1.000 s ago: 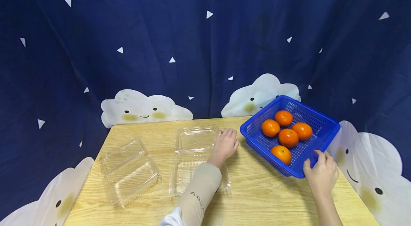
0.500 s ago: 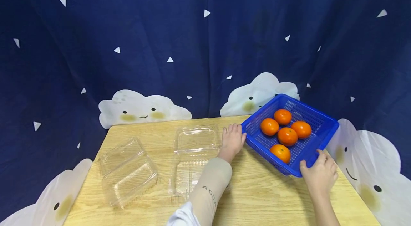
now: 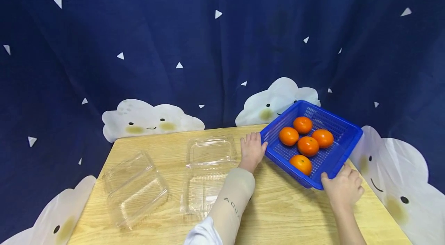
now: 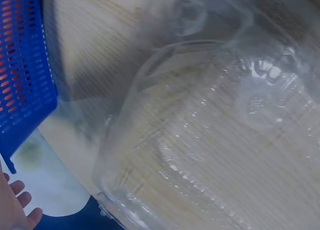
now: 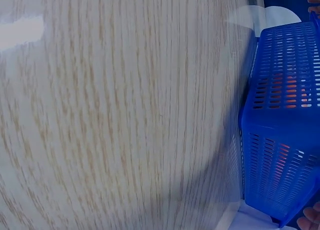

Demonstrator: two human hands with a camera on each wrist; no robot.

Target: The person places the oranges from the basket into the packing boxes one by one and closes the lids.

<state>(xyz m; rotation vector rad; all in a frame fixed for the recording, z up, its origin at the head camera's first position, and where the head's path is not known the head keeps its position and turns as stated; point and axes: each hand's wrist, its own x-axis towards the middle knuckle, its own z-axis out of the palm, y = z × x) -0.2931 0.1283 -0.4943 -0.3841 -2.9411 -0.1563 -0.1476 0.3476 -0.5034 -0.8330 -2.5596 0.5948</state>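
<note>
A blue plastic basket (image 3: 342, 136) with perforated walls shows at the back right in the head view. Inside it lie several round orange fruits (image 3: 308, 146), mandarin-like in look. My right hand (image 3: 343, 190) grips the basket's near right rim, thumb and fingers about the edge. At the left corner, my left hand (image 3: 252, 150) is against the basket's side, its fingers mostly straight; the exact contact is hard to see. The left wrist view shows the fingers (image 4: 24, 197) just below the rim. Two clear plastic clamshell containers, one in the middle (image 3: 208, 152) and one at left (image 3: 139, 191), lie spread open.
A light wooden table (image 3: 285, 218) bears the containers. Behind and around it hangs a dark blue curtain (image 3: 156, 24) with white triangles and clouds. My left forearm in a beige sleeve (image 3: 233, 198) covers part of the middle container.
My left hand has moved right, from beside the middle container's lid to the basket's left corner. The right hand stays on the rim. The whole view shifts slightly.
</note>
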